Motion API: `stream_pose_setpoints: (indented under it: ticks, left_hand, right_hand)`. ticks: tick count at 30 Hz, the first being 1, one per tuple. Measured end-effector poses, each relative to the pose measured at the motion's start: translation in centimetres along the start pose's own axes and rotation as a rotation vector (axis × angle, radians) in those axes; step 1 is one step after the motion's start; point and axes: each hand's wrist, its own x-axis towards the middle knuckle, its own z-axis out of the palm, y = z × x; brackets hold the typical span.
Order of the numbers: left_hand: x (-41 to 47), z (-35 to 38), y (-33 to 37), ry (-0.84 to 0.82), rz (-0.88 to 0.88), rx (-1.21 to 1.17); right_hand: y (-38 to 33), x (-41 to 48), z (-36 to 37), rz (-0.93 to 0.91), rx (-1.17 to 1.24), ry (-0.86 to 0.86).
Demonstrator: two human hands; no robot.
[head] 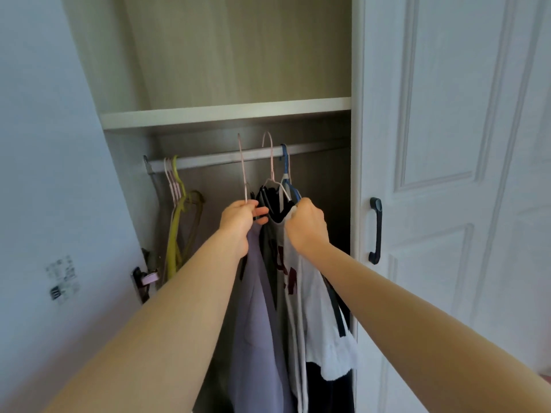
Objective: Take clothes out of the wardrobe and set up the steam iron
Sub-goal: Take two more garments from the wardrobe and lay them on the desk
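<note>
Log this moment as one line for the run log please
stage: taking clothes out | left hand: gripping pink hanger, lilac garment | right hand: gripping white garment at hanger | rail | iron: unseen

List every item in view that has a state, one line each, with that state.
Left hand: shut on pink hanger, hook lifted off rail.
Right hand: shut on white garment.
Lilac garment: hanging below left hand.
Blue hanger: hooked on rail.
Yellow hangers: hanging bare.
Wardrobe door: closed.

pale blue wall (pixel 44 144) | white panelled door (pixel 447 114) | wooden shelf (pixel 223 113)
</note>
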Motion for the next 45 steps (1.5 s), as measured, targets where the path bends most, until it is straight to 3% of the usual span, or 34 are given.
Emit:
stream_pose_setpoints:
  ticks: [6,20,25,39,45]
  left_hand:
    - [-4.3,-1.7,-1.9,-0.039,-0.154,-0.024]
    - [-20.3,-6.5,-4.9,-0.191,-0.348,-0.02]
    - [-25.8,-8.8,-5.6,-0.233,-0.21,-0.093]
    - [-42.4,-15.6,-2.8,-0.752,-0.201,-0.224]
    - [-49.6,-18.7,-0.7,-0.865,-0.113,-0.052]
  right_hand:
    - [0.8,-5.9,-1.4,0.036,0.086,-0.038]
    - [0.6,-21.4,-5.3,0.066,0.038,-0.05]
    - [-0.6,-27.6,-7.8,0.078,0.006,-0.036]
    - [-5.5,-46.7,-15.8,0.143,-0.031,0.066]
    - [-8.0,-55.2,-19.9,0.147,-0.033,0.091]
